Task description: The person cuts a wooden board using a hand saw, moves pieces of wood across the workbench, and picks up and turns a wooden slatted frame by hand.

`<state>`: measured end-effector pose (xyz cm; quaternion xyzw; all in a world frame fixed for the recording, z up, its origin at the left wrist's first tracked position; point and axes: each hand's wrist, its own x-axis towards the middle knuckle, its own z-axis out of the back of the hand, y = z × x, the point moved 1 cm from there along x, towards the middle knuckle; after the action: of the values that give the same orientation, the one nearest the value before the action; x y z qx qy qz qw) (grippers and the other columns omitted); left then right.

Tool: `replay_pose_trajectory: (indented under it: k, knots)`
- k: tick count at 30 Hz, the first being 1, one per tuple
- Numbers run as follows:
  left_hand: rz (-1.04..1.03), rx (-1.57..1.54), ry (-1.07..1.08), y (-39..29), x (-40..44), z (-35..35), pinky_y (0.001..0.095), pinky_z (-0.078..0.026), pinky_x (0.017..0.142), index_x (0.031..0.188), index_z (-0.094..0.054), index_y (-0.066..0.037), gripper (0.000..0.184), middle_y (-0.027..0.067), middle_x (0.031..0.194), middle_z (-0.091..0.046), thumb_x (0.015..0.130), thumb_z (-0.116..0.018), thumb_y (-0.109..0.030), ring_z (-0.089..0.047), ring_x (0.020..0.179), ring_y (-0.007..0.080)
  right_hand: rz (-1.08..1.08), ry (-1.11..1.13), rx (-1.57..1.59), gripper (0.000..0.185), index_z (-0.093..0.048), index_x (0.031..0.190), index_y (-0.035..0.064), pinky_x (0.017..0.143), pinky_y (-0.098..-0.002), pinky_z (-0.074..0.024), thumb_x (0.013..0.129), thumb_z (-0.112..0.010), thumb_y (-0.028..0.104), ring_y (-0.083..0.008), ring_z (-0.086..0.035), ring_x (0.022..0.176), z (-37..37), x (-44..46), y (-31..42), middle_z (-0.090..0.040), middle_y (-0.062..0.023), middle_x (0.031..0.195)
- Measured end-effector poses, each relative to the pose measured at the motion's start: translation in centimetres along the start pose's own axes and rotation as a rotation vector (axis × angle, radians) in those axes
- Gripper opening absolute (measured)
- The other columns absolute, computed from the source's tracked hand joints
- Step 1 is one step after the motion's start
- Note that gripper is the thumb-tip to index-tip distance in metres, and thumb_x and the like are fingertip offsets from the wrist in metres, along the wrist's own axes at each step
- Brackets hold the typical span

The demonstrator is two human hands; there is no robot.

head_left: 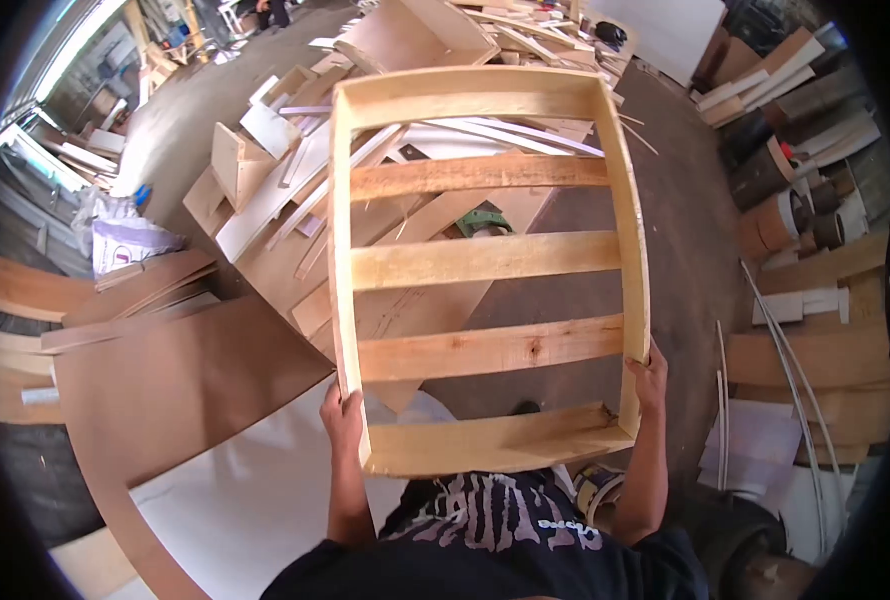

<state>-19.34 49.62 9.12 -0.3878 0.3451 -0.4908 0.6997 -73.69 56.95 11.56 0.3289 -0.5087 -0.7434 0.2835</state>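
A rectangular wooden frame (485,262) with several slats across it is held up in front of my body. My left hand (343,412) grips its left side rail near the lower corner, fingers wrapped round the edge. On the opposite rail, also low down, my right hand (649,378) is closed round the wood. The frame's bottom end board is close to my black T-shirt (495,515). Through the gaps between the slats I see the floor and scrap boards. The fingers on the far faces of the rails are partly hidden.
A heap of wood offcuts (285,190) lies beyond the frame, with a green tool (483,220) on it. Brown and white sheets (195,385) are at the left, near a white sack (133,243). Boards and thin strips (780,340) line the right. A bucket (597,488) stands by me.
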Motion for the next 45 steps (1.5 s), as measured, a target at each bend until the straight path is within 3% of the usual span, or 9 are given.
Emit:
replay_pose_trajectory:
  k: [5,14,21,24,28,31,33,40,45]
  knots:
    - [0.116,-0.191,-0.159,2.3,-10.8,0.3,0.0289,-0.050,0.082,0.132,-0.063,0.003,0.042,0.0052,0.100,-0.067,0.090,-0.061,0.001,-0.060,0.090,0.0114,0.066,0.301,-0.214,0.067,-0.056,0.148,0.0031,0.103,-0.0308,-0.0443,0.082,-0.063,-0.005,-0.0187,-0.061,0.118,1.6,3.9,-0.2,-0.069,-0.0079,0.124]
    - [0.290,-0.179,-0.435,4.6,-22.6,-0.9,0.0313,-0.051,0.085,0.132,-0.065,0.001,0.046,0.0071,0.103,-0.070,0.087,-0.063,-0.002,-0.063,0.093,0.0153,0.171,0.543,-0.383,0.072,-0.058,0.146,0.0054,0.099,-0.0346,-0.0488,0.075,-0.067,0.000,-0.0216,-0.066,0.114,-3.2,8.5,-0.5,-0.071,-0.0124,0.123]
    - [0.406,-0.036,-0.518,2.4,-24.4,-3.3,0.0314,-0.052,0.078,0.135,-0.065,-0.002,0.052,0.0076,0.093,-0.071,0.083,-0.063,-0.003,-0.064,0.082,0.0148,0.272,0.631,-0.515,0.072,-0.060,0.143,0.0096,0.095,-0.0378,-0.0521,0.072,-0.069,0.001,-0.0269,-0.071,0.107,-5.5,12.4,-1.7,-0.074,-0.0190,0.114]
    - [0.441,-0.146,-0.547,5.7,-24.3,-5.1,0.0301,-0.052,0.075,0.136,-0.066,-0.003,0.053,0.0065,0.091,-0.072,0.083,-0.063,-0.003,-0.064,0.080,0.0146,0.296,0.661,-0.587,0.072,-0.062,0.141,0.0091,0.096,-0.0393,-0.0522,0.070,-0.071,0.002,-0.0317,-0.071,0.110,-6.4,13.7,-1.5,-0.074,-0.0199,0.117]
    - [0.399,-0.036,-0.506,5.8,-22.9,-6.4,0.0297,-0.053,0.074,0.137,-0.065,-0.003,0.054,0.0061,0.092,-0.073,0.083,-0.064,-0.004,-0.064,0.079,0.0137,0.382,0.667,-0.631,0.070,-0.063,0.140,0.0096,0.097,-0.0386,-0.0517,0.070,-0.072,0.005,-0.0273,-0.070,0.109,-8.6,16.6,-2.4,-0.075,-0.0156,0.114]
    - [0.418,-0.198,-0.552,6.7,-21.0,-8.2,0.0304,-0.053,0.075,0.137,-0.065,-0.002,0.054,0.0068,0.094,-0.074,0.084,-0.065,-0.005,-0.065,0.081,0.0139,0.362,0.647,-0.663,0.071,-0.063,0.141,0.0104,0.097,-0.0392,-0.0522,0.071,-0.072,0.004,-0.0289,-0.071,0.111,-10.5,18.8,-0.6,-0.075,-0.0171,0.116]
    - [0.513,-0.117,-0.541,7.3,-20.6,-9.0,0.0300,-0.053,0.077,0.137,-0.065,-0.002,0.052,0.0074,0.099,-0.075,0.086,-0.065,-0.005,-0.066,0.084,0.0145,0.359,0.680,-0.681,0.070,-0.063,0.140,0.0099,0.099,-0.0433,-0.0515,0.071,-0.075,0.004,-0.0372,-0.067,0.119,-11.9,20.4,-0.7,-0.070,-0.0222,0.124]
    - [0.595,-0.286,-0.564,7.4,-20.5,-12.0,0.0322,-0.054,0.084,0.140,-0.062,0.000,0.052,0.0101,0.106,-0.075,0.088,-0.064,-0.003,-0.068,0.093,0.0172,0.266,0.743,-0.694,0.072,-0.059,0.144,0.0124,0.099,-0.0435,-0.0513,0.074,-0.078,0.008,-0.0365,-0.067,0.118,-13.3,22.8,-1.7,-0.070,-0.0215,0.125]
    - [0.597,-0.245,-0.601,10.4,-19.8,-14.2,0.0340,-0.053,0.088,0.137,-0.062,0.002,0.047,0.0126,0.113,-0.073,0.091,-0.063,-0.005,-0.068,0.100,0.0194,0.350,0.723,-0.718,0.069,-0.058,0.144,0.0162,0.096,-0.0475,-0.0524,0.078,-0.076,0.015,-0.0433,-0.066,0.114,-14.8,23.2,-1.4,-0.071,-0.0213,0.120]
